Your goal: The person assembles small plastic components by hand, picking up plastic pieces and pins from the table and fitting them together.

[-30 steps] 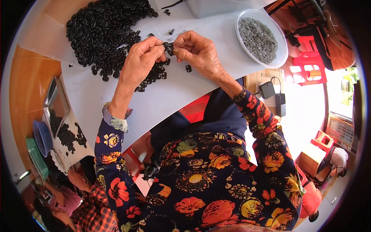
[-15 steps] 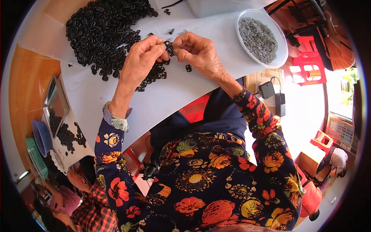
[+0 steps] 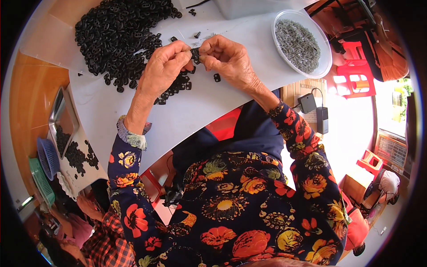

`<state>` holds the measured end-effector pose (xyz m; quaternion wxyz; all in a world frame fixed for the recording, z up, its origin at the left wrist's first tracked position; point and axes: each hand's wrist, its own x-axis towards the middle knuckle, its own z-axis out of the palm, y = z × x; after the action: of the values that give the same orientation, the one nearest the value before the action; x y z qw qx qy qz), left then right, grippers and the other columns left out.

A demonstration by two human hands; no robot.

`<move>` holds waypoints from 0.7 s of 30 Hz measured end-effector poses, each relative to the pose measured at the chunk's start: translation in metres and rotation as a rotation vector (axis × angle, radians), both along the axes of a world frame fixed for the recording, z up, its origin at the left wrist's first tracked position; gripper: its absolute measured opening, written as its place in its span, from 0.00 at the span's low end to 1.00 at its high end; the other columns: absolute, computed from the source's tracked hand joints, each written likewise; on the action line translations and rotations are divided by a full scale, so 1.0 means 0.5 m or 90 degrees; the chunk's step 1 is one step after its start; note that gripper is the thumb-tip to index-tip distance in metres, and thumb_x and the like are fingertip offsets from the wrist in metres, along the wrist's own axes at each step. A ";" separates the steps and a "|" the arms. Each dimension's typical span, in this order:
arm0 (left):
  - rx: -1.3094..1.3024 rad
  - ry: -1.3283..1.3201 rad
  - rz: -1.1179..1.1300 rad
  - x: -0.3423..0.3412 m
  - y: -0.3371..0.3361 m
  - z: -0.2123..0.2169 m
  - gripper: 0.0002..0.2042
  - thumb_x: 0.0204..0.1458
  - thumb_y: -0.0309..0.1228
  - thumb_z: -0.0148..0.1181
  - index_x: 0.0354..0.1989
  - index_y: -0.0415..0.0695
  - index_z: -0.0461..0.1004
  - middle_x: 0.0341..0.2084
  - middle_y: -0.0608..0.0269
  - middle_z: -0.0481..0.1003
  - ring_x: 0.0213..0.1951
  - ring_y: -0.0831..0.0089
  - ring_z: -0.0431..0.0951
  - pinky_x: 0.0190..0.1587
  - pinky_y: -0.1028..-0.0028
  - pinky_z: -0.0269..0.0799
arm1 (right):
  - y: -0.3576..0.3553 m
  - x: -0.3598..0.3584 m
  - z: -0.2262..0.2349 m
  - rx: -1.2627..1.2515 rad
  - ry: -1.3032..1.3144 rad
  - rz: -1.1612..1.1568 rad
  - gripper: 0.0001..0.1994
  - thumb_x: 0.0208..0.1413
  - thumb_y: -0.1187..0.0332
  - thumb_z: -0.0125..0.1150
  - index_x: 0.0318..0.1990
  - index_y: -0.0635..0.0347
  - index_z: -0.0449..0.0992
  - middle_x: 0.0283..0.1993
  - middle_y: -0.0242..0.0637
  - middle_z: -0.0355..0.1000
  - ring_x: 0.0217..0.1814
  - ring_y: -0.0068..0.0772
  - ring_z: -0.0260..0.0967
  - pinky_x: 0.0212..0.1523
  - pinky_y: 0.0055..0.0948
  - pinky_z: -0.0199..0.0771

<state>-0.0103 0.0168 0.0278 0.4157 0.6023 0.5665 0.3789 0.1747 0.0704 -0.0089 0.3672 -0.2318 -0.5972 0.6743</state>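
Note:
Above the table, my left hand (image 3: 163, 70) pinches a small black plastic piece (image 3: 195, 55) with holes between thumb and fingers. Closed close by on the other side, my right hand (image 3: 229, 62) has its thumb and forefinger at the same piece's right edge. Fingertips cover part of the piece, and whether anything tiny is in the right pinch is hidden. A big heap of similar black two-holed pieces (image 3: 118, 38) lies to the left, with loose ones (image 3: 178, 84) spilling beneath my left hand. One single black piece (image 3: 217, 78) rests below my right hand.
A round clear tub (image 3: 328, 69) full of small greyish parts (image 3: 297, 46) stands at the right. A black screw-like part (image 3: 197, 35) lies beyond my hands. At far left are a metal tray (image 3: 57, 116), blue and green baskets (image 3: 48, 158), and a person in a checked shirt (image 3: 111, 238).
The black piece has turned slightly between my fingertips, its holes now less visible. Both hands stay in nearly the same place.

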 end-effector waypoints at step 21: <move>0.101 -0.020 0.090 0.052 -0.020 -0.032 0.15 0.62 0.37 0.44 0.31 0.38 0.68 0.15 0.66 0.68 0.21 0.79 0.65 0.26 0.77 0.63 | -0.002 -0.003 0.008 0.006 0.043 -0.032 0.06 0.54 0.80 0.55 0.39 0.65 0.70 0.31 0.29 0.71 0.35 0.17 0.72 0.38 0.20 0.74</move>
<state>0.0157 0.0070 0.0120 0.3477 0.5858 0.5694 0.4601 0.1734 0.0692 -0.0050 0.4051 -0.2220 -0.5820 0.6693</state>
